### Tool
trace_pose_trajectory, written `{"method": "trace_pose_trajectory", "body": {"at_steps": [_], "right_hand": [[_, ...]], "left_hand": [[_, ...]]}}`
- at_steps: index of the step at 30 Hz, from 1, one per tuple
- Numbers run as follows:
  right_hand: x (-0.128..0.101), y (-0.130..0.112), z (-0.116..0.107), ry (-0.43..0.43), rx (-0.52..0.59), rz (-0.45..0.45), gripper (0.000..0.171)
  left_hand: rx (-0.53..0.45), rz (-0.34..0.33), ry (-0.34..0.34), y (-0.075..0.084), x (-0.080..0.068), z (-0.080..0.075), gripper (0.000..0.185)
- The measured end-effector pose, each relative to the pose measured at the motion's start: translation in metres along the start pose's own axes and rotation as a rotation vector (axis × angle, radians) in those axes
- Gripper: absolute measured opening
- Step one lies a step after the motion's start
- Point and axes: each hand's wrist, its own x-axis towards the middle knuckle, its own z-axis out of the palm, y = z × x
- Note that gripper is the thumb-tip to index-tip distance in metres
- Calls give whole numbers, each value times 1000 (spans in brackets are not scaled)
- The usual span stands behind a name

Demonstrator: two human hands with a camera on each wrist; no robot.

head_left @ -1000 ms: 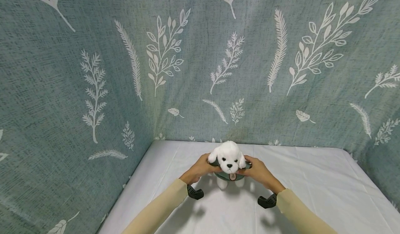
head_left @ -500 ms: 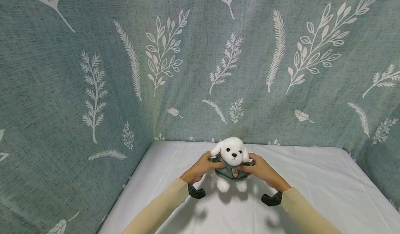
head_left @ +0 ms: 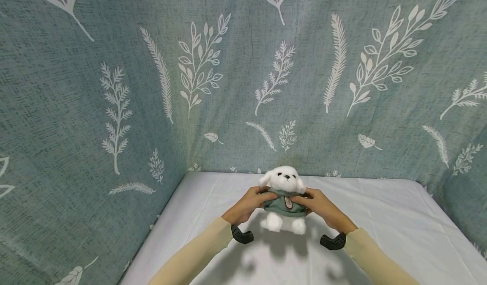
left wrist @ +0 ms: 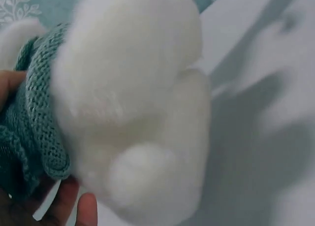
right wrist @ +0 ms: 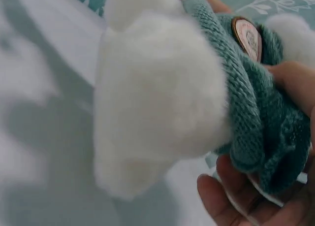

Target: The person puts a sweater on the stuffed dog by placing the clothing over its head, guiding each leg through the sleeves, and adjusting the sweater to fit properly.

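A white plush dog (head_left: 287, 180) in a green knitted sweater (head_left: 275, 208) faces the head camera, its head tipped back. My left hand (head_left: 251, 204) grips the sweater from one side, thumb across the chest. From the other side my right hand (head_left: 323, 206) holds it the same way, its thumb near the oval patch (head_left: 288, 202). Fluffy white legs hang below the hem, over their shadow on the sheet. In the left wrist view the plush dog's white lower body (left wrist: 133, 88) fills the middle. The right wrist view shows the patch (right wrist: 247, 37) beside my thumb.
A white sheet (head_left: 266, 264) covers the surface under the hands. Green curtains with white leaf prints (head_left: 236, 86) stand at the back and the sides. Each wrist wears a black device, such as the left one (head_left: 242, 235).
The plush dog has tilted back, so its face points more upward and its sweater front and legs show more. Both hands have shifted slightly to the right with it.
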Motion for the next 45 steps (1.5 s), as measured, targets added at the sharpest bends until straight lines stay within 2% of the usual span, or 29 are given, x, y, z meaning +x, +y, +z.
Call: {"method": "trace_pose_trajectory", "body": {"at_steps": [6, 13, 19, 24, 35, 42, 45], "right_hand": [[-1, -5, 0, 8, 45, 41, 59], [-2, -6, 5, 15, 90, 175, 63], [-3, -4, 9, 30, 121, 261, 65], [-4, 1, 11, 28, 135, 313, 65], [-5, 20, 13, -23, 156, 374, 58], [-4, 23, 15, -2, 153, 391, 60], [-4, 23, 15, 8, 138, 388, 60]], "left_hand": [[-56, -43, 31, 2, -1, 7, 38], [-131, -138, 44, -6, -2, 12, 36], [-155, -206, 34, -12, -6, 15, 44], [-167, -228, 19, -17, -7, 18, 48], [-170, -259, -34, -34, -8, 23, 39], [-156, -265, -43, -38, -7, 21, 45], [-119, -261, -32, -37, -7, 21, 46]]}}
